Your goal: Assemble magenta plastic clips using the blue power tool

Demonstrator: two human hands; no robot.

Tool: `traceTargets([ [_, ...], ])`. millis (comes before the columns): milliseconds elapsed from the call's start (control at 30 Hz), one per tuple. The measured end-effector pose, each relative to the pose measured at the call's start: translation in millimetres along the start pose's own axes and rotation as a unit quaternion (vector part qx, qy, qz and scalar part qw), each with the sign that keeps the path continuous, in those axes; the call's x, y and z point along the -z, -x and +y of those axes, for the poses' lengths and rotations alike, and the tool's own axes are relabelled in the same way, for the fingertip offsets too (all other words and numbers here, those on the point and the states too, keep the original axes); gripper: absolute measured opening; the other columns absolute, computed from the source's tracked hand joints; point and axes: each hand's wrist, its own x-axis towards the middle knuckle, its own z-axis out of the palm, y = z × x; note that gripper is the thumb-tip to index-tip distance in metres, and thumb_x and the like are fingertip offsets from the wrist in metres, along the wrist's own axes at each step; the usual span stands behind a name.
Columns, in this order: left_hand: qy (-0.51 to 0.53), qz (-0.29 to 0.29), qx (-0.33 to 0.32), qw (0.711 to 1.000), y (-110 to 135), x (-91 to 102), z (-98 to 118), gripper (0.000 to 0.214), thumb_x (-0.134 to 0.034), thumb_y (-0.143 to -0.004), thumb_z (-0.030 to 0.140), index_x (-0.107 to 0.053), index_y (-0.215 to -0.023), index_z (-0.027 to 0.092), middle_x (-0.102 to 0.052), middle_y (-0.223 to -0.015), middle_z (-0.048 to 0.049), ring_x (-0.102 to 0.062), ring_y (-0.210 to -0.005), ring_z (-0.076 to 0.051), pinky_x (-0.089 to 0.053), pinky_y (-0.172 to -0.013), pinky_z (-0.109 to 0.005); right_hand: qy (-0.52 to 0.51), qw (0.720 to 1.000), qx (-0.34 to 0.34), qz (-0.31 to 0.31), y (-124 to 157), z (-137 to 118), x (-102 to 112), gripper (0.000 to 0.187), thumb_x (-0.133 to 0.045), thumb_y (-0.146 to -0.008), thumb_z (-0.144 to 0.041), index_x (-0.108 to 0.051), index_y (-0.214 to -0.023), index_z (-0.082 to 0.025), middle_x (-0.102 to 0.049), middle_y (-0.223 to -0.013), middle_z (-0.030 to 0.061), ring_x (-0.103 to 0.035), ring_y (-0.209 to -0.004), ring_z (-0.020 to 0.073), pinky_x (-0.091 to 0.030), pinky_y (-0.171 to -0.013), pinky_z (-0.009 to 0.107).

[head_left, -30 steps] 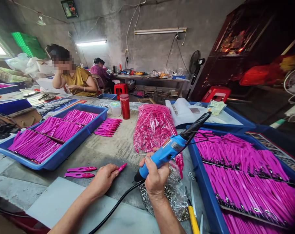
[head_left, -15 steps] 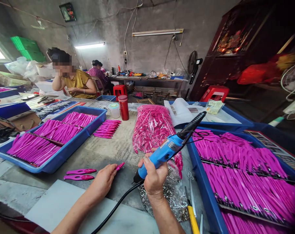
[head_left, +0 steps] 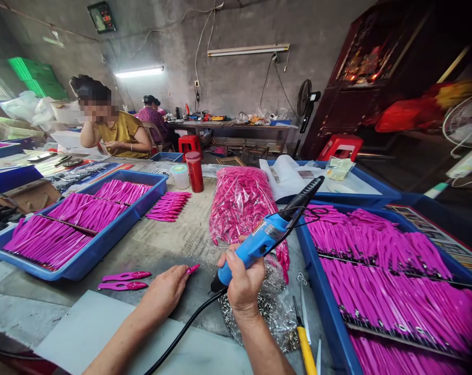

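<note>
My right hand (head_left: 241,284) is closed round the grip of a blue electric screwdriver (head_left: 269,234), whose black tip points up and to the right over the right tray. A black cord (head_left: 181,333) runs from it toward me. My left hand (head_left: 166,291) rests on the table, fingers closed on a small pink plastic piece (head_left: 192,269) whose tip sticks out. Two more pink pieces (head_left: 123,280) lie to the left of that hand. A clear bag of small metal parts (head_left: 272,307) lies under my right hand.
Blue trays of magenta pieces stand at left (head_left: 79,260) and right (head_left: 321,291). A clear bag of pink parts (head_left: 239,203), a red bottle (head_left: 195,172) and a loose pile of pieces (head_left: 167,205) sit mid-table. A yellow-handled tool (head_left: 306,349) lies near. Two people sit behind.
The view has drifted slightly to the right. Both hands keep their hold and stay almost in place.
</note>
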Motion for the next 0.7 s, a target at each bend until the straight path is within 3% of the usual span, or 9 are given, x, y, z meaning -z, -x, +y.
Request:
traceTargets([
  [200,0.001,0.001,-0.001,1.0,-0.4,1.4,0.7,0.03,-0.03,-0.088,0.031,-0.059,-0.085,0.022,-0.063,-0.081,-0.0034,-0.06,-0.075,-0.016,-0.045,-0.071,-0.025,-0.013,1.0,-0.006,0.005,-1.0,-0.2,-1.1,0.027,-0.061,-0.068,-0.031,-0.046,-0.086,-0.017,-0.054,-0.058,-0.0054,-0.052,-0.043,0.0109,-0.044,-0.049,0.027],
  [700,0.005,0.008,-0.002,1.0,0.1,-0.2,0.4,0.029,-0.032,-0.088,0.033,-0.059,-0.084,0.023,-0.062,-0.078,-0.0021,-0.059,-0.073,-0.015,-0.043,-0.067,-0.023,-0.014,1.0,-0.009,-0.003,-0.1,-0.2,-0.7,0.02,-0.06,-0.069,-0.03,-0.046,-0.075,-0.018,-0.054,-0.055,-0.005,-0.052,-0.045,0.0107,-0.044,-0.05,0.025],
])
